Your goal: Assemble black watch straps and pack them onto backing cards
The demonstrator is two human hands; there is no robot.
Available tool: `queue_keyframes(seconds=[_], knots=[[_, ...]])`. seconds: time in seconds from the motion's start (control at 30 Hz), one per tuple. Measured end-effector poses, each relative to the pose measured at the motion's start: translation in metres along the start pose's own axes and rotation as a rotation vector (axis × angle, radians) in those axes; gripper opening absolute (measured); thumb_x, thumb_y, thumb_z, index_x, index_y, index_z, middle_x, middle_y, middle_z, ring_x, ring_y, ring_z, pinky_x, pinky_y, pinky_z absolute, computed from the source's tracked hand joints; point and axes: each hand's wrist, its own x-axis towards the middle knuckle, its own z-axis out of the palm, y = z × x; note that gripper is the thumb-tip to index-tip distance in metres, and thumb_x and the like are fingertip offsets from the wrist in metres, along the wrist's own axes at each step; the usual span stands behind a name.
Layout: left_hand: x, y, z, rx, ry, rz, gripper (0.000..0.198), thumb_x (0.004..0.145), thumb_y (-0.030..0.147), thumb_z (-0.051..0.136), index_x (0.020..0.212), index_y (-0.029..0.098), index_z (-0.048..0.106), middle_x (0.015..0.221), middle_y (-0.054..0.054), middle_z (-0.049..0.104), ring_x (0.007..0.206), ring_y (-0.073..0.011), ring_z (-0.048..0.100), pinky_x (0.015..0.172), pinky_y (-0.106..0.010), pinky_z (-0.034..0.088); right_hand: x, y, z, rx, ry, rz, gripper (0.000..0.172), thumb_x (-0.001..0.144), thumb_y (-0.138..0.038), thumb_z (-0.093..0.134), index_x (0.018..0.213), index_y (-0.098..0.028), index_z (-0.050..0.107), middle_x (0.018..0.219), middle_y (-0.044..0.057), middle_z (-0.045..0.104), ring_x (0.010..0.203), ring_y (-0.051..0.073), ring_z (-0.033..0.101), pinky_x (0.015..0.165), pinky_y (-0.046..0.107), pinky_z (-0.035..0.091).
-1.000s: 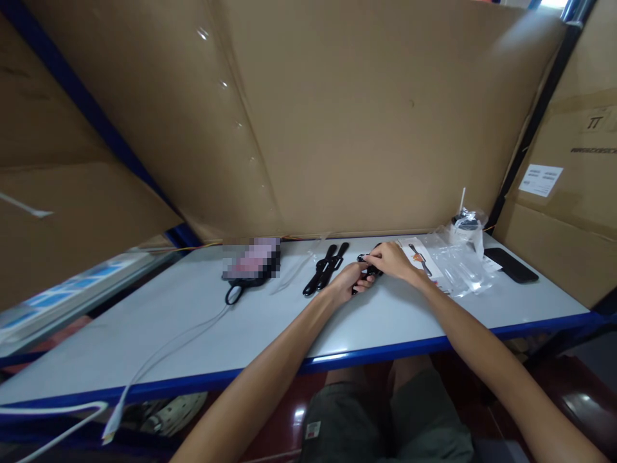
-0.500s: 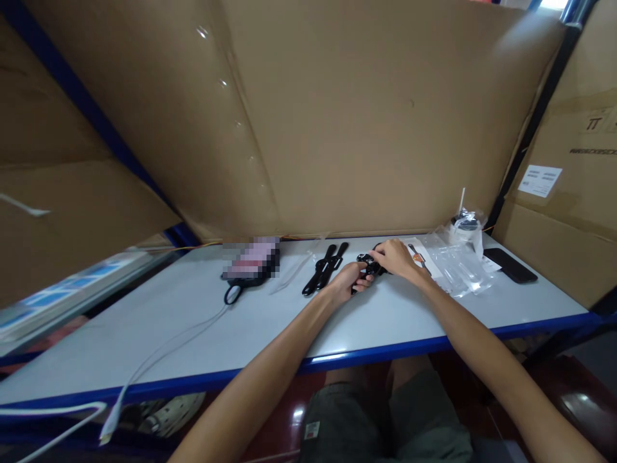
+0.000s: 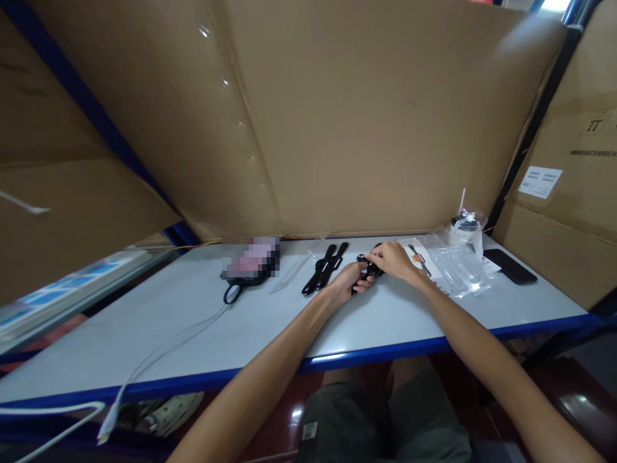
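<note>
A glossy black spokeshave [image 3: 371, 269] lies slantwise between my two hands, just above the table. My left hand [image 3: 347, 281] is closed around its near end, the thumb near the middle part. With bent fingers and thumb, my right hand [image 3: 393, 260] pinches at the middle, on its far side. Fingers cover much of the tool, so I cannot tell which small part the fingertips touch. Left of my hands, a black spokeshave [image 3: 312, 283] and a second spokeshave [image 3: 342, 251] rest side by side on the table.
The white table [image 3: 202, 341] has a blue front edge. Right stand a printed sheet [image 3: 415, 252], clear plastic bags [image 3: 463, 273], a cup with a straw [image 3: 465, 225] and a black phone [image 3: 509, 265]. Left lies a blurred-screen device [image 3: 253, 260] with a cable [image 3: 178, 334]. Cardboard [image 3: 361, 128] walls the back.
My right hand's fingers have shifted slightly around the middle of the spokeshave, and more of the printed sheet shows. My left hand keeps its hold.
</note>
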Motion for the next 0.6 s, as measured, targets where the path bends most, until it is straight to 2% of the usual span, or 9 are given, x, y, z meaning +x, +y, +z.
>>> queue_keyframes(seconds=[0.2, 0.43, 0.6], knots=[[0.0028, -0.001, -0.0033, -0.022, -0.019, -0.006, 0.017, 0.099, 0.018, 0.033, 0.083, 0.02, 0.039, 0.059, 0.003, 0.044, 0.036, -0.0039, 0.028, 0.033, -0.014, 0.01, 0.0001, -0.0009, -0.0012, -0.09, 0.007, 0.056, 0.04, 0.099, -0.04, 0.055, 0.08, -0.018, 0.082, 0.081, 0.01, 0.078, 0.067, 0.015, 0.058, 0.061, 0.029, 0.027], [0.0024, -0.0008, -0.0021, -0.026, -0.026, 0.006, 0.015, 0.1, 0.02, 0.035, 0.086, 0.02, 0.04, 0.058, 0.004, 0.044, 0.035, -0.0038, 0.028, 0.034, -0.013, 0.009, 0.0017, -0.0011, 0.004, 0.054, -0.015, -0.011, 0.043, 0.098, -0.04, 0.055, 0.076, -0.014, 0.081, 0.067, 0.004, 0.069, 0.061, 0.012, 0.049, 0.06, 0.027, 0.025], [0.002, -0.0009, -0.0021, 0.004, -0.038, -0.007, 0.015, 0.099, 0.019, 0.035, 0.086, 0.02, 0.041, 0.059, 0.003, 0.045, 0.035, -0.0042, 0.028, 0.033, -0.014, 0.01, 0.0011, 0.001, 0.003, 0.028, 0.001, 0.009, 0.04, 0.098, -0.04, 0.055, 0.078, -0.016, 0.08, 0.071, 0.004, 0.071, 0.063, 0.012, 0.05, 0.06, 0.027, 0.025]])
